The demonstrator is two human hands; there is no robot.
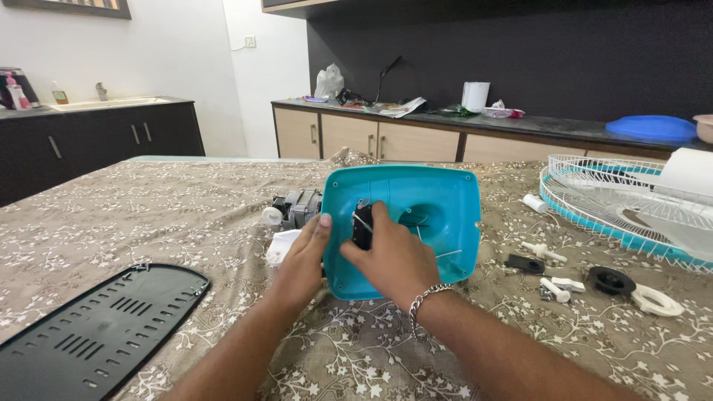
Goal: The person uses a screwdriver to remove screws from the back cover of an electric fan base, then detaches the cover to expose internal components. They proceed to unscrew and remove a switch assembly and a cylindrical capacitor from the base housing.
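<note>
Mid-worktop [186, 215], left hand [301, 260] steadies the teal fan housing [431, 200]; right hand [394, 260] fingers pinch its black switch [362, 226], apparently seating it, needing careful alignment.

A flat black panel with slots [96, 330] lies at eight o'clock on the flowery worktop [186, 215]. A white wire fan cage [616, 197] sits at three o'clock. Small white pegs [553, 271] and a black ring [611, 281] lie near it.

Lying on the table [148, 215]: housing shell [423, 215] at centre, motor [295, 208] just behind-left of it, vented panel [96, 330] at near left, fan guard [616, 200] at far right, small fittings [564, 286] sitting between shell and guard.
</note>
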